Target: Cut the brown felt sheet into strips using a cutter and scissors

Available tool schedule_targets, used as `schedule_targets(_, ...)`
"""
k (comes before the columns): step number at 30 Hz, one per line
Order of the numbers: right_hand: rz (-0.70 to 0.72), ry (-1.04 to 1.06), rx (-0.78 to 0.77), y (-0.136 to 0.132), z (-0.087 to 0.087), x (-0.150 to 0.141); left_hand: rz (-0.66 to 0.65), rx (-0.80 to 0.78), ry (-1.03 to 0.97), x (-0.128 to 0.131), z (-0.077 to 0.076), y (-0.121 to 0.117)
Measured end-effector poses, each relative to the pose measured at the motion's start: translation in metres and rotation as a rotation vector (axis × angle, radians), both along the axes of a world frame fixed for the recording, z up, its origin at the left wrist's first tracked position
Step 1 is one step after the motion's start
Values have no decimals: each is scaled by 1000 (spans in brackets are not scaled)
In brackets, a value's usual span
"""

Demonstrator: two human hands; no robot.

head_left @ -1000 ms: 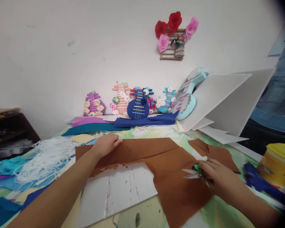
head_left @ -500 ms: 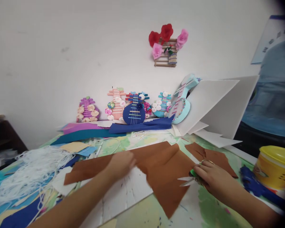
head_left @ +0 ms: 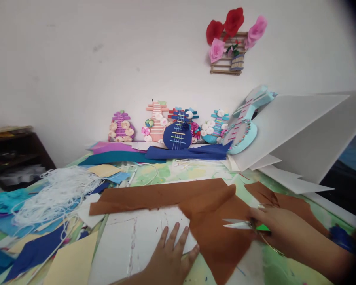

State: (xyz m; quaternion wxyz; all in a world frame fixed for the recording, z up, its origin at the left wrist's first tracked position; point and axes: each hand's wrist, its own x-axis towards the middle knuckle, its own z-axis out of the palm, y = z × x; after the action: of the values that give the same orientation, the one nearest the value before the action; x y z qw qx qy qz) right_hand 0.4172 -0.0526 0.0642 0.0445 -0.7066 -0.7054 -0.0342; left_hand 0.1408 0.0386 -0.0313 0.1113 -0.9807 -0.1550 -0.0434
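My left hand [head_left: 172,255] lies with fingers spread on a white board [head_left: 118,241] that has brownish streaks across it. In my right hand [head_left: 273,223] is a pair of scissors [head_left: 239,224], its blades pointing left and slightly apart over brown fabric [head_left: 216,233]. That fabric is creased and hangs past the board's right end, one corner toward me. A long arm of the brown fabric runs left along the board's far edge. Behind my right hand lies a separate brown scrap [head_left: 287,200], partly covered by the hand.
A tangle of white cord [head_left: 59,196] and coloured sheets cover the left side. Small decorated lute-shaped crafts [head_left: 177,134] stand along the wall. White boards [head_left: 290,130] lean at the back right. A blue fabric strip [head_left: 186,153] lies before the crafts.
My left hand has come off the brown fabric and moved toward me and right, onto the white board. The scissors stay in my right hand, and the view has turned left.
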Motion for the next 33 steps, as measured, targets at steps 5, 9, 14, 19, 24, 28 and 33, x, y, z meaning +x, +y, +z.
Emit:
schedule_targets(5,392,23,-71,48,12,-63,-91,217,-132,-7,-1,-9)
schedule_targets(9,475,41,-122,70,-7,-89,-100,235,-153,-14,3,-11)
schedule_targets(14,477,101,-104,76,-20,-96,-79,171,-123,-15,2,-14)
schedule_targets(19,452,203,-85,84,-26,-98,-39,97,-103,-12,3,-16)
schedule_targets(24,312,357,-24,89,-26,-90,-54,57,-68,-14,21,-17)
schedule_targets(28,220,482,-46,89,-21,-86,-58,51,-55,-14,27,-18)
schedule_targets(33,262,437,-195,80,-14,-92,-93,188,-250,-15,17,-21)
